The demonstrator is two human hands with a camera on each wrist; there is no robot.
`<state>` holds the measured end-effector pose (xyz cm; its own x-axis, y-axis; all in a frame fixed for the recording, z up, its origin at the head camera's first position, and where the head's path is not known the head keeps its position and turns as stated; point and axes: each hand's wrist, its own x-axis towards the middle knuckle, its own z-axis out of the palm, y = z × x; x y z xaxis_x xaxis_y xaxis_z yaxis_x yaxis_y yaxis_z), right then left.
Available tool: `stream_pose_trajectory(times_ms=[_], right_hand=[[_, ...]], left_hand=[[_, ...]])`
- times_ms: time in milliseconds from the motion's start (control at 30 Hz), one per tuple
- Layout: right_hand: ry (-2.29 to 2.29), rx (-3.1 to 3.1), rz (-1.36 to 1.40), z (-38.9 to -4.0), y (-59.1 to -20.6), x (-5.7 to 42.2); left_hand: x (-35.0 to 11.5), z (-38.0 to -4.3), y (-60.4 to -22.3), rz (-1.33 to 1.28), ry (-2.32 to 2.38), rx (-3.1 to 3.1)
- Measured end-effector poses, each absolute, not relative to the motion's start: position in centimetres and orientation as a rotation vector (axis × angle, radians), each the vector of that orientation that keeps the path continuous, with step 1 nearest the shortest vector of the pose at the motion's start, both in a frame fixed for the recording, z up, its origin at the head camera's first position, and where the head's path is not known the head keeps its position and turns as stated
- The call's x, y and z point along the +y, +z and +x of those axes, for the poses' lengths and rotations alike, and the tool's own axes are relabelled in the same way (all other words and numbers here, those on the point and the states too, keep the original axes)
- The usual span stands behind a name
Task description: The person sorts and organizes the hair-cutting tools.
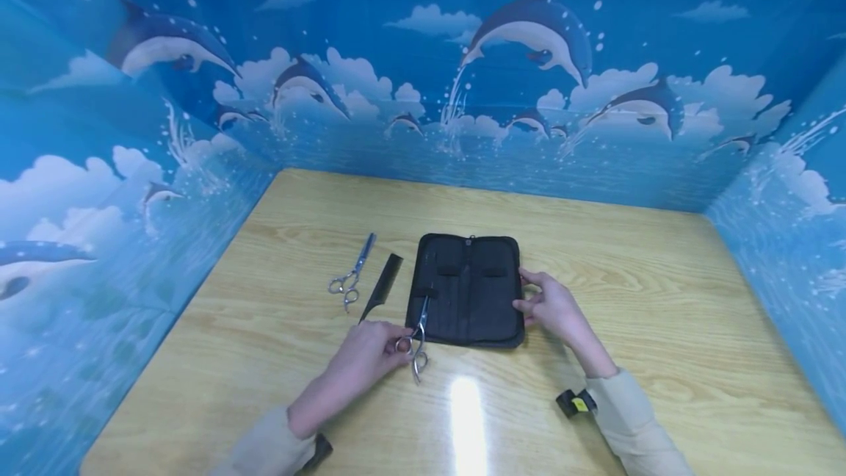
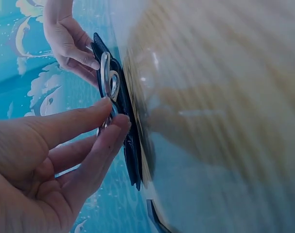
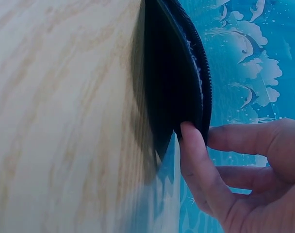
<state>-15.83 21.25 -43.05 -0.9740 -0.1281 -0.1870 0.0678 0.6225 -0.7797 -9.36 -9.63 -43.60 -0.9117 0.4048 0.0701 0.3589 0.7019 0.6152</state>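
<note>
A black zip case (image 1: 492,307) lies unfolded on the table, its inside facing up with elastic loops. My left hand (image 1: 370,351) pinches a finger ring of silver scissors (image 1: 421,333) between thumb and fingertips. The blades lie over the case's left half and reach up to a loop; whether they pass through it I cannot tell. In the left wrist view the scissors' rings (image 2: 108,80) show above my fingertips. My right hand (image 1: 554,307) pinches the case's right edge; in the right wrist view that zippered edge (image 3: 198,82) is lifted off the table.
Left of the case lie a black comb (image 1: 385,285) with a thin tail and a second pair of silver scissors (image 1: 353,278). The wooden table (image 1: 661,300) meets dolphin-printed walls (image 1: 370,131) at the back and sides.
</note>
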Motion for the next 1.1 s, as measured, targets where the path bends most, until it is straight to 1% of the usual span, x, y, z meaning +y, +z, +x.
stream_pose_trajectory(times_ms=[167,467,733,1100], right_hand=[[-1.274,2.617,-0.048,-15.8,-43.1,21.2],[-1.260,2.633,-0.058,-15.8,-43.0,21.3],[-1.261,2.629,-0.076,-15.9,-43.3,21.3],[-1.268,2.646,-0.098,-15.9,-43.5,21.5]], left_hand=[[-9.5,-9.7,-43.5,0.612,0.938,2.869],[-9.2,-11.0,-43.1,0.661,0.898,2.913],[-8.8,-11.8,-43.0,0.619,0.868,2.951],[-8.4,-12.5,-43.1,0.498,0.897,2.969]])
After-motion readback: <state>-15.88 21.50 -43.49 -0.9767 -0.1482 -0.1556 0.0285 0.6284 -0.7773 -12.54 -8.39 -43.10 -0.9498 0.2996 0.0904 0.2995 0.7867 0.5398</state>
